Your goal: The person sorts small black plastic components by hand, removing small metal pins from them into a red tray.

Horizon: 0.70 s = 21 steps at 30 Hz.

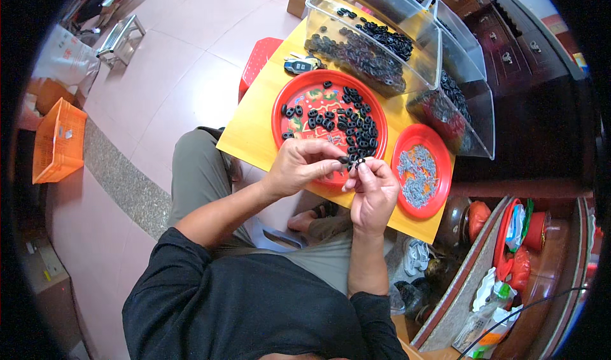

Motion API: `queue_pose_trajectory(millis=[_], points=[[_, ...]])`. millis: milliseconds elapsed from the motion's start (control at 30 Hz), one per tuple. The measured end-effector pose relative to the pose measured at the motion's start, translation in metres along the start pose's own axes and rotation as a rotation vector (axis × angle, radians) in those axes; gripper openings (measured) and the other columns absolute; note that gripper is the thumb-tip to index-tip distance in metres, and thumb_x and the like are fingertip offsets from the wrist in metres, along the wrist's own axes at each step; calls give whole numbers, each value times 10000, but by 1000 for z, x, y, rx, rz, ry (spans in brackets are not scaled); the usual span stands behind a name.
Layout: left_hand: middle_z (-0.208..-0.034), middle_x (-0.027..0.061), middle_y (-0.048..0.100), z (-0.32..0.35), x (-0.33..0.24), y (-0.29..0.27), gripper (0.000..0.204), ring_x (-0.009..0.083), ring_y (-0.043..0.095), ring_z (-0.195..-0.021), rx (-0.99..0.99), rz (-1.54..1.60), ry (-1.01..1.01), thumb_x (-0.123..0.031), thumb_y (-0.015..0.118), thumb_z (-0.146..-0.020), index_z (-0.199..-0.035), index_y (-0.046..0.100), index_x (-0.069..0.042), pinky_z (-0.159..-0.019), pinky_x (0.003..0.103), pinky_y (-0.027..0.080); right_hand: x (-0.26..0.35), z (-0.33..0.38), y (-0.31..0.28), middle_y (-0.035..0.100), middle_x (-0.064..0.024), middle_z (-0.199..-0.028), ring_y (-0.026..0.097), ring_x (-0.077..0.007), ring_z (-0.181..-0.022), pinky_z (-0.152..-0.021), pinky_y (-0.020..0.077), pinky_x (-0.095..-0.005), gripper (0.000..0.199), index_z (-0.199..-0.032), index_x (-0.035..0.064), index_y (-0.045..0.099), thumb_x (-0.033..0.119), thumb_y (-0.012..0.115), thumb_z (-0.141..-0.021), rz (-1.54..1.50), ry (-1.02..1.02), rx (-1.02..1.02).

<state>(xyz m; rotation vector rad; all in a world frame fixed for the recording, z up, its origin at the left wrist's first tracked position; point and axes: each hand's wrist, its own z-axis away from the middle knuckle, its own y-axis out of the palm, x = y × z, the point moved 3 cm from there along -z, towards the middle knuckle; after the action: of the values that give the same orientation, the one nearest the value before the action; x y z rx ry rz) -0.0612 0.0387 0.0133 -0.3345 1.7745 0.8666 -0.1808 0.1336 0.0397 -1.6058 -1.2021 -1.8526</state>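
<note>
Pinched black ring [352,162] (shape unclear)

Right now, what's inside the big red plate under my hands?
The big red plate holds scattered small black rings, mostly on its right half, over a painted pattern. The left hand and right hand, pinching one ring together, cover its near rim, so anything there is hidden.

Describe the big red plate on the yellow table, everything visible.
The big red plate is round, glossy, plastic-looking, with a raised rim and a faded multicoloured print in its well. It lies flat on the yellow table, beside a smaller red plate of silvery bits. Small black rings lie scattered in it, thickest on its right half. The left hand and right hand cover its near rim, pinching small black pieces.
</note>
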Motion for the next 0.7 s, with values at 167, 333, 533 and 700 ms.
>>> queue_pose_trajectory(millis=[167,333,533,700], points=[[-782,79,657,-5,-13,1,179,113,628,-698,40,-515,372,-7,673,-760,-939,663,-9,-612,239,488,0,-1,4,620,-89,-808,586,-118,-603,-498,523,-244,63,-907,-3,557,51,531,-887,-193,89,-43],[-759,106,639,-6,-11,7,207,157,633,-668,31,-629,480,15,660,-739,-943,665,-18,-600,268,484,-2,-2,13,552,-138,-1014,605,-131,-680,-578,544,-242,48,-899,-22,535,-46,506,-869,-2,-148,28],[-825,21,641,-11,2,8,146,74,596,-695,-49,169,-98,-72,615,-852,-960,642,22,-602,191,487,-4,-7,15,586,-172,-968,596,-146,-704,-660,528,-269,41,-876,-27,532,-47,497,-867,46,-285,-2],[-776,11,629,-11,17,4,158,40,544,-627,21,298,-363,-156,641,-852,-946,634,-30,-543,156,437,-13,-5,12,593,-177,-960,584,-157,-756,-670,528,-276,53,-869,-15,526,-56,496,-855,140,-401,30]])
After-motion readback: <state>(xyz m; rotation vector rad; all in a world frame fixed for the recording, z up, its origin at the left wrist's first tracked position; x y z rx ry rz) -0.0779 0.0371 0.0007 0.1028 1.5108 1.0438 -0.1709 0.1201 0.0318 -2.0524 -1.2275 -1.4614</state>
